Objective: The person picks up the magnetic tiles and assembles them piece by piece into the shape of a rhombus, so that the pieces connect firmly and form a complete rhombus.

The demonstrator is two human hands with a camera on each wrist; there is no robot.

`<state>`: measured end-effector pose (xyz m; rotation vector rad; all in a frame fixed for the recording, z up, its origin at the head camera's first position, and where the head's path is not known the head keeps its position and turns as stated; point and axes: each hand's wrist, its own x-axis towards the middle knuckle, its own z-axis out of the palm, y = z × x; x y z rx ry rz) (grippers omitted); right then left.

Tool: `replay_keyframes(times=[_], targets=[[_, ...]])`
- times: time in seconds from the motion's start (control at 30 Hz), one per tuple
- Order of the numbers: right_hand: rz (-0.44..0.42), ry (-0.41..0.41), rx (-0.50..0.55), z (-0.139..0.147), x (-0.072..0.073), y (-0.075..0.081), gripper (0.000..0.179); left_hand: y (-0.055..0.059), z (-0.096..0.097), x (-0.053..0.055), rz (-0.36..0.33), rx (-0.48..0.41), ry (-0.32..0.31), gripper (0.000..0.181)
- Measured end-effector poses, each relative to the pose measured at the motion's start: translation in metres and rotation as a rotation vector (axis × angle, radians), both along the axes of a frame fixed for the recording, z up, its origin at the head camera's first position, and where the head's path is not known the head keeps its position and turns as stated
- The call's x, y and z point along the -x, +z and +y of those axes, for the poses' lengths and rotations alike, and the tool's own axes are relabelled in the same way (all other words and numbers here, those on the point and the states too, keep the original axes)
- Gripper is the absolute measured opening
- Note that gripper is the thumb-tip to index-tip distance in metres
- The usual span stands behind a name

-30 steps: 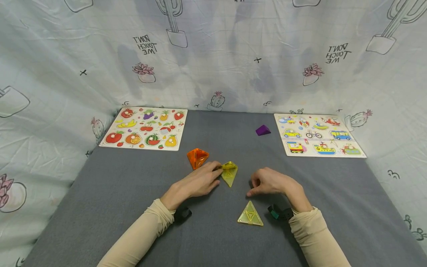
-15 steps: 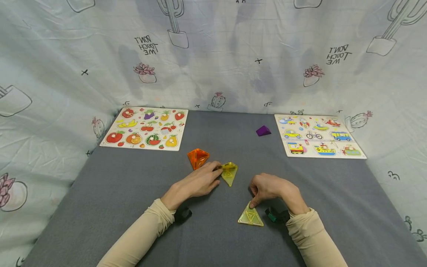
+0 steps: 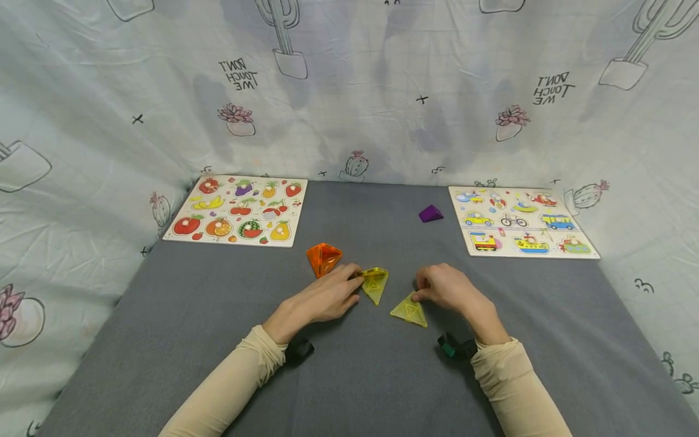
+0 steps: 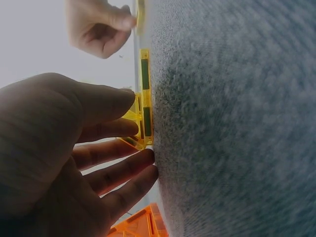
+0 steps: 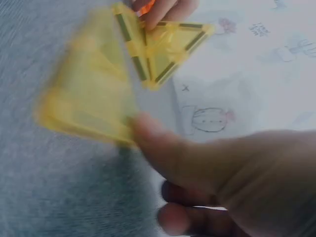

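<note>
From the head view I see the left hand [image 3: 323,297], fingers loosely extended, touching a joined yellow pair [image 3: 374,290] mid-table; near and right of it, the right hand [image 3: 450,290] pinches a loose yellow tile [image 3: 408,311]. An orange piece [image 3: 324,258] sits far left of the pair. My left wrist view shows the pair's tiles meeting (one flat, one raised). My right wrist view shows a gap: joining looks partly done, the third tile unattached.

on the grey table [image 3: 360,388]: fruit board [image 3: 235,212] at ten o'clock, orange piece [image 3: 324,257] at eleven, purple block [image 3: 431,213] at one, vehicle board [image 3: 519,233] at two, yellow piece [image 3: 375,288] central.
</note>
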<state>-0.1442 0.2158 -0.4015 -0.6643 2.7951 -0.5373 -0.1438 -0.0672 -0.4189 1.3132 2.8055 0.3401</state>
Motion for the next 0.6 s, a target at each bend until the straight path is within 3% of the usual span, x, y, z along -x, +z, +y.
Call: replay_keyframes(times=[0.17, 0.27, 0.43, 0.6], targets=[[0.100, -0.115, -0.001, 0.0001, 0.0030, -0.0040, 0.021, 0.0006, -0.0001, -0.0008, 0.008, -0.007, 0.001, 0.033], [0.163, -0.137, 0.008, -0.0003, 0.0041, -0.0071, 0.019, 0.0003, -0.0002, -0.0008, 0.010, -0.008, 0.002, 0.033], [0.251, -0.088, 0.024, -0.0021, 0.0034, -0.0089, 0.013, -0.0007, -0.0005, -0.0007, 0.010, -0.008, 0.000, 0.032], [0.192, 0.032, 0.019, -0.0041, 0.0002, -0.0060, 0.036, -0.0003, -0.0008, -0.0004, 0.006, 0.001, 0.003, 0.034]])
